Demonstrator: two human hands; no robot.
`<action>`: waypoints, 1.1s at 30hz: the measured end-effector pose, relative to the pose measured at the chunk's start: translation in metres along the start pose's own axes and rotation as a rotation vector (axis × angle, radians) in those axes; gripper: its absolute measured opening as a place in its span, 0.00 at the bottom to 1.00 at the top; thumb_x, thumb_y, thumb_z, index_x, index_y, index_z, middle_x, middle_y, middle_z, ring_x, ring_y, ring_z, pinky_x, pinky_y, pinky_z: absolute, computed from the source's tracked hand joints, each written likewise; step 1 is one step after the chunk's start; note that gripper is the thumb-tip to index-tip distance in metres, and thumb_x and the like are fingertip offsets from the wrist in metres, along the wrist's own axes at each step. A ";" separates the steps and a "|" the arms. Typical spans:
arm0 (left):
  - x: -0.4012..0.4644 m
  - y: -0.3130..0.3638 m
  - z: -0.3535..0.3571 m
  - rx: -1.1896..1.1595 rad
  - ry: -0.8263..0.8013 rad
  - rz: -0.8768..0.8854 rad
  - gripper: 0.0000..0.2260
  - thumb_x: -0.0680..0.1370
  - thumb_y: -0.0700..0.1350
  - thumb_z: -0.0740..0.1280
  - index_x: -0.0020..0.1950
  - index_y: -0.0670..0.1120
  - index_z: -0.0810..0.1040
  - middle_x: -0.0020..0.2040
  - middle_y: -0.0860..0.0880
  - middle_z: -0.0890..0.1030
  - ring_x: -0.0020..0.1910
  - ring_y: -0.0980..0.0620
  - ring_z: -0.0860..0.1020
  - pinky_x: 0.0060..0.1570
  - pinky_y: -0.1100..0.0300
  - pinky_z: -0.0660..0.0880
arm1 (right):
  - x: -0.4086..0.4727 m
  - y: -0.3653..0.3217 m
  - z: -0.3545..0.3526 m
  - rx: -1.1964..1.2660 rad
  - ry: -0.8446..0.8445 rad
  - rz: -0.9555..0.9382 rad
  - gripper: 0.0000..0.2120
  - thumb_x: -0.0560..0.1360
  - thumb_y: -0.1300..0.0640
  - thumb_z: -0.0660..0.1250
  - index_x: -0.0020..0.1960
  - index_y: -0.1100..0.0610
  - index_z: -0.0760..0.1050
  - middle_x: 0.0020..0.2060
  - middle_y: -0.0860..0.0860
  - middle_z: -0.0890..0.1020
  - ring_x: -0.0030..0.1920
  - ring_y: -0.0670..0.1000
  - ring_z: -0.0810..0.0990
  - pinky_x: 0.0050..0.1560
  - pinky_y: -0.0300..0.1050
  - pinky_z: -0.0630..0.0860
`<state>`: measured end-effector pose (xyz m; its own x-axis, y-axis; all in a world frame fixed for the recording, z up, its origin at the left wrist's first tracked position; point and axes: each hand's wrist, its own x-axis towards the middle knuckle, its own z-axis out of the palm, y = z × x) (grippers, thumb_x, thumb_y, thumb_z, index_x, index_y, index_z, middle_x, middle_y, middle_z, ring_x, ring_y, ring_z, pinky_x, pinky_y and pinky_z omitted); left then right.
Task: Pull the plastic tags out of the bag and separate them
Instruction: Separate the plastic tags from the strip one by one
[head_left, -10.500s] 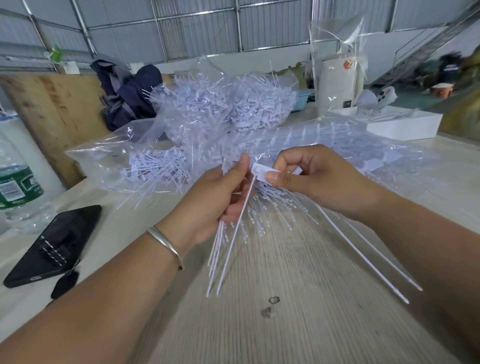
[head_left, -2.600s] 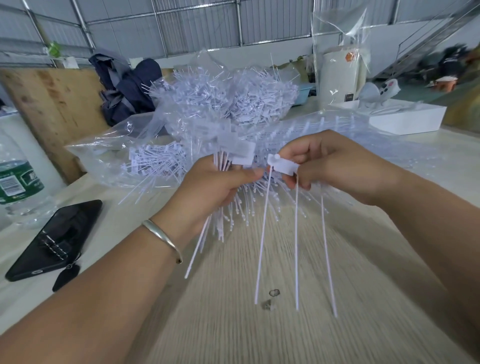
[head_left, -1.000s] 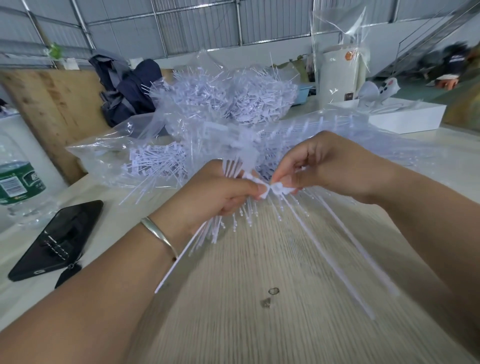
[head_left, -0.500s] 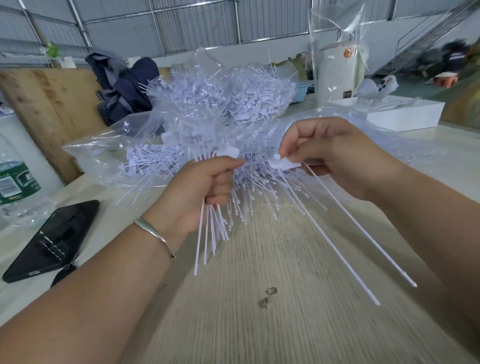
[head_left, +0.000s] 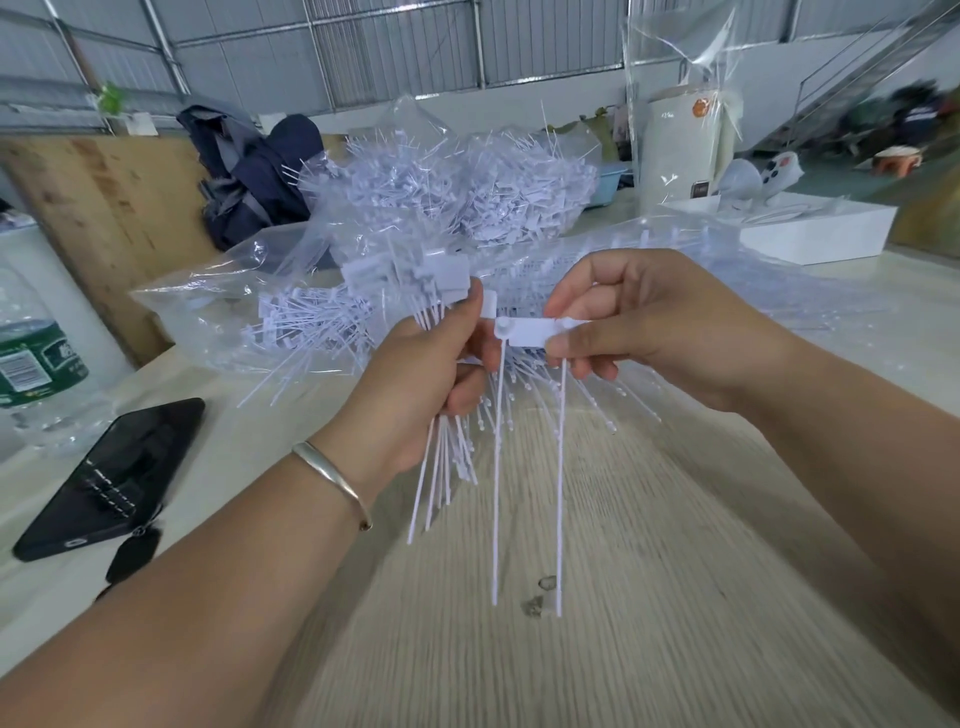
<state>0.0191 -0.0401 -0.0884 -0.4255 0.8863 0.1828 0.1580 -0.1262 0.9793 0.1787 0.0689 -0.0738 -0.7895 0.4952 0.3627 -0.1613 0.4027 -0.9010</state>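
My left grip (head_left: 436, 364) clenches the separated bundle (head_left: 441, 457); my right grip (head_left: 639, 322), at 3 o'clock, pinches joined tags (head_left: 530, 332), tails hanging free for snapping apart.

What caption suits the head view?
Left hand grips separated tags; right hand pinches a joined tag pair.

The worktop (head_left: 649, 597) is pale wood-grain laminate. A plywood board (head_left: 104, 223) stands on edge at the left. The far wall (head_left: 395, 52) is grey corrugated sheet on a steel frame, above a white lower band. A metal staircase (head_left: 862, 67) rises at the right. The floor (head_left: 831, 171) there is green. Lighting is even daylight.
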 end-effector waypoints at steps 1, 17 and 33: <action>0.000 0.000 0.001 0.005 0.002 0.004 0.24 0.80 0.59 0.59 0.30 0.46 0.73 0.21 0.51 0.67 0.19 0.54 0.59 0.24 0.62 0.57 | 0.000 -0.001 0.000 0.005 -0.006 -0.001 0.10 0.68 0.69 0.73 0.48 0.66 0.76 0.34 0.65 0.81 0.28 0.54 0.77 0.26 0.41 0.71; 0.001 -0.003 -0.002 -0.057 -0.072 0.145 0.04 0.71 0.43 0.73 0.43 0.45 0.81 0.27 0.53 0.63 0.22 0.57 0.56 0.22 0.67 0.55 | 0.000 -0.001 -0.003 0.090 -0.011 -0.030 0.07 0.75 0.68 0.65 0.52 0.63 0.79 0.32 0.57 0.81 0.28 0.50 0.76 0.29 0.38 0.72; 0.000 0.002 -0.007 -0.006 -0.122 0.100 0.04 0.70 0.43 0.73 0.35 0.47 0.81 0.24 0.52 0.64 0.23 0.54 0.55 0.24 0.61 0.49 | -0.001 -0.003 -0.008 -0.071 -0.011 0.032 0.09 0.74 0.66 0.68 0.46 0.57 0.85 0.36 0.65 0.78 0.38 0.56 0.71 0.41 0.48 0.66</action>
<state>0.0131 -0.0433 -0.0861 -0.2958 0.9168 0.2683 0.1892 -0.2190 0.9572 0.1848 0.0737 -0.0689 -0.8001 0.5000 0.3314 -0.0942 0.4407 -0.8927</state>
